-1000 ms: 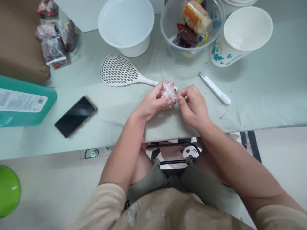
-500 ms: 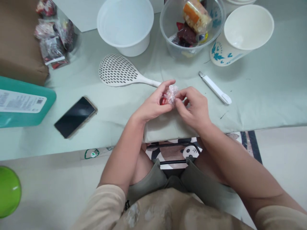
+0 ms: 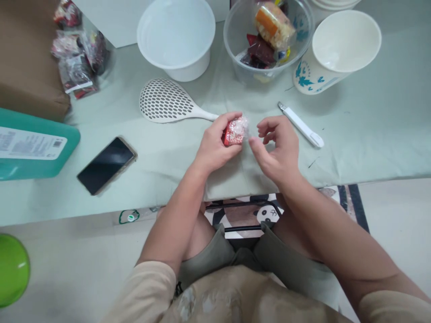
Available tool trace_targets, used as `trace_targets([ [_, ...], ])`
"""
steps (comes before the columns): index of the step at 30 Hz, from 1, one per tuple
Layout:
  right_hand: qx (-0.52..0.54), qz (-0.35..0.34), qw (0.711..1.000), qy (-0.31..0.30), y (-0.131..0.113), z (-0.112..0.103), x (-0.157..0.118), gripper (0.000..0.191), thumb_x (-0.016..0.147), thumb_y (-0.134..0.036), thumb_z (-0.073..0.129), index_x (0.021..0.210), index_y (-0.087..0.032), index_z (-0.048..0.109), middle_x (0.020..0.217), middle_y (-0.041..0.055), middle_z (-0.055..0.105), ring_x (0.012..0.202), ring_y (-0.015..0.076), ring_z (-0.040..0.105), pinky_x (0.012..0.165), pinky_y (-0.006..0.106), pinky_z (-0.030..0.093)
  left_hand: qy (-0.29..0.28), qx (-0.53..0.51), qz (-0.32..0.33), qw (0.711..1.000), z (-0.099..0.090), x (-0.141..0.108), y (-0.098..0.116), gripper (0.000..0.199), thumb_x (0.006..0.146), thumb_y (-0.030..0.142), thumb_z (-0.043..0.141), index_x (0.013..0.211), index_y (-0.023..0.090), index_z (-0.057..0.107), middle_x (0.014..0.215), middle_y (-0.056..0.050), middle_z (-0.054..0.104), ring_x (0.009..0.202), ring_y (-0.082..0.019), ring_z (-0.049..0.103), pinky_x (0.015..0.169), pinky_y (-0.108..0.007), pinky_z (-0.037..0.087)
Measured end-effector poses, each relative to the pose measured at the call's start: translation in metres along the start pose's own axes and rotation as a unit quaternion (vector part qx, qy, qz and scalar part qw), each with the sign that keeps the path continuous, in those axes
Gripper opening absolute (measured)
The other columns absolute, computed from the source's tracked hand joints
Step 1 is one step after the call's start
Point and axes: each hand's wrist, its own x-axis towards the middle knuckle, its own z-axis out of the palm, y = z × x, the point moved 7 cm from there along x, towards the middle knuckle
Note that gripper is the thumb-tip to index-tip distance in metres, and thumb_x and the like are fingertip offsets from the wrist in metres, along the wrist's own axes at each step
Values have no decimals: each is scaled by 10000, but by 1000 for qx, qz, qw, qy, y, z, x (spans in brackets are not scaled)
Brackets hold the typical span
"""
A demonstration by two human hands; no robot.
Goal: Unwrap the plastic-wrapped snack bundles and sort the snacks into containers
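Note:
Between its thumb and fingers, my left hand [image 3: 216, 142] grips a small red and white packet [image 3: 235, 132] with crinkled clear plastic at its right side. Just right of the packet is my right hand [image 3: 279, 146], its thumb and fingers parted and nothing between them. Left of the packet lies a white slotted ladle [image 3: 166, 101]; the end of its handle is hidden behind my left hand. A white cutter [image 3: 301, 124] rests on the pale green cloth, to the upper right of my right hand.
Along the back stand a white tub [image 3: 177, 40], a clear bowl [image 3: 242, 65] of wrapped snacks and a white paper bucket [image 3: 340, 51]. At left are a phone [image 3: 107, 165], a teal container [image 3: 37, 146], a brown box [image 3: 28, 63] and wrapped packets [image 3: 76, 74].
My right hand has let go of the clear plastic and moved a little right, its fingers opening. The packet in my left hand now shows more of its printed face.

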Motion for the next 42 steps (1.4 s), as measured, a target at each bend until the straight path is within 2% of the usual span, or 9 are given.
trace_targets([
  [4,-61,-57,996,-28,-11,3,-1,81,860,-282,690,922,-254,645,902,45,653,864,211,624,809,390,535,-28,66,67,995,6,-3,12,510,766,230,740,1268,219,653,1332,-99,686,1263,-300,615,1146,-426,439],
  [6,-60,-46,997,-33,-9,4,-1,38,886,-265,660,864,-247,635,888,43,660,860,205,631,800,379,530,-44,64,80,994,9,-4,16,525,766,241,762,1278,212,648,1351,-113,671,1289,-310,600,1166,-437,420],
  [9,-25,3,999,-37,-1,4,0,144,954,-353,621,866,-242,597,861,28,667,812,183,630,711,342,514,-60,34,73,995,10,-4,16,552,773,341,793,1287,204,646,1386,-129,639,1322,-328,575,1179,-445,411],
  [16,105,98,990,7,30,0,2,387,989,-646,545,930,-265,507,855,15,662,783,173,675,662,323,542,2,-77,-21,997,1,-1,-2,520,814,503,781,1240,235,647,1335,-111,638,1315,-328,583,1140,-446,451],
  [23,206,150,967,13,53,5,5,390,1007,-674,466,1002,-285,478,952,7,681,782,150,725,608,275,550,10,-268,-149,952,4,-3,-18,507,825,494,736,1257,296,559,1277,-54,651,1102,-257,704,866,-398,615],
  [26,206,149,967,-2,50,6,5,400,999,-691,463,1025,-293,490,970,-1,675,761,138,715,617,276,560,-10,-286,-171,943,8,-4,-17,579,782,523,791,1259,296,554,1252,-52,665,1053,-244,723,823,-369,622],
  [29,208,148,967,-8,51,4,6,386,1008,-680,445,1027,-296,486,990,2,674,757,137,714,625,282,564,-10,-275,-179,945,8,-5,-18,654,691,447,883,1233,290,553,1215,-43,682,1014,-229,734,814,-340,613],
  [35,287,163,942,62,62,-15,11,302,973,-568,568,965,-289,452,946,-22,655,733,136,716,612,277,551,4,-272,-177,946,1,-4,-23,619,715,387,854,1235,289,533,1221,-41,697,1040,-242,744,863,-374,616],
  [42,333,210,907,149,67,-27,14,399,917,-647,632,907,-270,501,890,-35,651,752,129,714,591,241,526,35,-257,-136,956,-12,1,-31,509,765,354,805,1211,299,566,1026,-14,705,944,-203,749,818,-338,626],
])
